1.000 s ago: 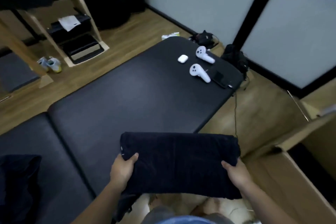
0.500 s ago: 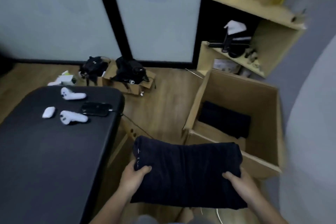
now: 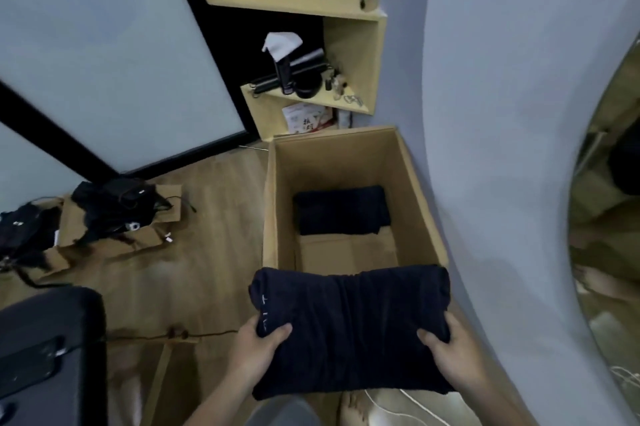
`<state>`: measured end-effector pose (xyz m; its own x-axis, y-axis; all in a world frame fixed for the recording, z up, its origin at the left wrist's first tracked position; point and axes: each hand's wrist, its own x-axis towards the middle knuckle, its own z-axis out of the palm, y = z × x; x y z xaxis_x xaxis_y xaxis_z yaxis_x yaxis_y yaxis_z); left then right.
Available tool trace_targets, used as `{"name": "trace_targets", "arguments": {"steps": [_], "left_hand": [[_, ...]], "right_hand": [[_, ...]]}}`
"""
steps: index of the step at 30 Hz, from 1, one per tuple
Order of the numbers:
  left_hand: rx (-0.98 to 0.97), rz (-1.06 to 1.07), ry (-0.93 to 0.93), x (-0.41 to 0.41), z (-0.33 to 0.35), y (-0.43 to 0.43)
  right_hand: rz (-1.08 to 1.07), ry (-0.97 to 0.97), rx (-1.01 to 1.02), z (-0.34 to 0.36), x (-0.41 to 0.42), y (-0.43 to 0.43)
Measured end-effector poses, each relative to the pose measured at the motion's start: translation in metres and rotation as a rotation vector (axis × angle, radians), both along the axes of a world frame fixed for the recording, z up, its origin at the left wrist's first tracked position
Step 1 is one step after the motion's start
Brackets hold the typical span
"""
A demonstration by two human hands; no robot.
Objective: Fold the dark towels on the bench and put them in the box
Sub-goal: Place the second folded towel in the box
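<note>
While the left hand and right hand clamp opposite ends of the folded dark towel, it hangs above the six-o'clock rim of the cardboard box. Advise lowering it level — onto bare cardboard at six o'clock of the stowed towel.

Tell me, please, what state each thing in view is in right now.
held towel, folded, held at the box's near edge.
left hand, grips the held towel's left end.
right hand, grips its right end.
box, open at the top, upright.
towel in box, folded, flat at the far end.
</note>
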<state>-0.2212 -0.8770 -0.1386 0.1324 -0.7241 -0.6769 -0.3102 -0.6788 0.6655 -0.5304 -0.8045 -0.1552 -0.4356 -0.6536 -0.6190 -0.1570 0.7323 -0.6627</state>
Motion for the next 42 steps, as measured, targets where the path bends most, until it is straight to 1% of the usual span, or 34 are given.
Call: {"name": "trace_targets", "arguments": {"steps": [3,6,8,11,13,15,17,20,23,25,28,32,35,38,39,42], "left_hand": [[0.015,-0.049,-0.009,-0.017,-0.008,-0.027],[-0.014,-0.104,0.011,-0.03,-0.016,-0.06],[-0.045,-0.101,0.021,-0.038,-0.019,-0.09],[-0.082,-0.049,0.047,-0.043,-0.025,-0.146],[-0.097,-0.042,0.083,-0.045,-0.031,-0.191],[-0.085,-0.075,0.158,-0.046,-0.039,-0.244],[-0.061,-0.136,0.211,-0.044,-0.048,-0.296],[-0.046,-0.236,0.126,-0.037,-0.064,-0.342],[0.045,-0.304,0.027,-0.031,-0.072,-0.346],[0.059,-0.307,0.033,-0.031,-0.074,-0.338],[0.016,-0.289,0.044,-0.033,-0.07,-0.332],[-0.09,-0.287,0.03,-0.035,-0.051,-0.325],[-0.15,-0.246,0.068,-0.028,-0.024,-0.313],[-0.217,-0.185,0.051,-0.012,0.006,-0.289],[-0.254,-0.182,0.014,-0.004,0.017,-0.278],[-0.389,-0.202,-0.204,0.026,0.046,-0.232]], "right_hand": [[0.001,0.045,0.019,-0.001,-0.004,-0.022],[0.088,0.088,-0.002,0.006,-0.002,-0.058],[0.156,0.114,0.001,0.012,-0.002,-0.091],[0.153,0.133,0.01,0.011,-0.005,-0.152],[0.142,0.191,-0.022,0.009,-0.009,-0.2],[0.146,0.224,-0.042,0.004,-0.018,-0.254],[0.163,0.257,-0.02,-0.005,-0.029,-0.306],[0.242,0.341,0.032,-0.024,-0.041,-0.354],[0.319,0.372,0.013,-0.023,-0.027,-0.369],[0.36,0.369,0.022,-0.02,-0.013,-0.37],[0.417,0.344,0.051,-0.018,0.003,-0.367],[0.47,0.286,0.009,-0.011,0.023,-0.364],[0.554,0.277,-0.077,0.017,0.045,-0.36],[0.66,0.278,-0.165,0.046,0.073,-0.35],[0.701,0.291,-0.194,0.055,0.083,-0.347],[0.855,0.321,-0.322,0.076,0.123,-0.334]]}}
